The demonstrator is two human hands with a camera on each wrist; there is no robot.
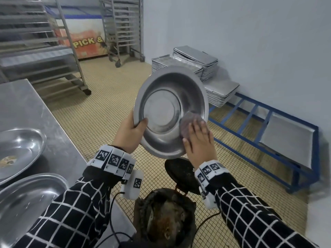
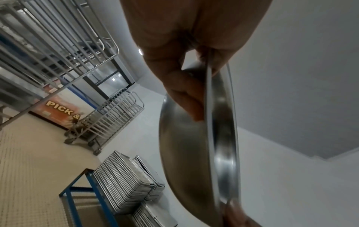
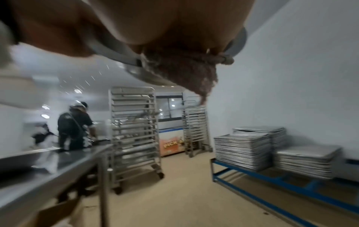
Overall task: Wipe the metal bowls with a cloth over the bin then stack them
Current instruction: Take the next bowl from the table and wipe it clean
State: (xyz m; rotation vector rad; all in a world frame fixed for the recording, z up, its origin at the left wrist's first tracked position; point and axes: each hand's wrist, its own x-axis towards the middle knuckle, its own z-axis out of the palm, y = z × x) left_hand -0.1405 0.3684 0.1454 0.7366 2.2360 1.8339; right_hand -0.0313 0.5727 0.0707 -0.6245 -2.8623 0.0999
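Note:
A round metal bowl (image 1: 161,108) is tilted toward me, held up above a dark bin (image 1: 166,217) on the floor. My left hand (image 1: 136,127) grips its left rim, thumb inside and fingers behind; the left wrist view shows the bowl (image 2: 184,145) edge-on with my fingers (image 2: 184,92) on its back. My right hand (image 1: 197,135) lies flat on a pinkish cloth (image 1: 188,120) and presses it on the bowl's lower right inner wall. In the right wrist view the cloth (image 3: 186,73) hangs over the rim. Two more metal bowls (image 1: 19,149) (image 1: 30,197) rest on the steel table (image 1: 26,108) at left.
The bin's round black lid (image 1: 180,172) stands open behind it. Stacks of metal trays (image 1: 195,63) sit on a low blue frame (image 1: 268,140) along the right wall. Wheeled tray racks (image 1: 121,29) stand at the back. A person (image 3: 75,127) works at the table's far end.

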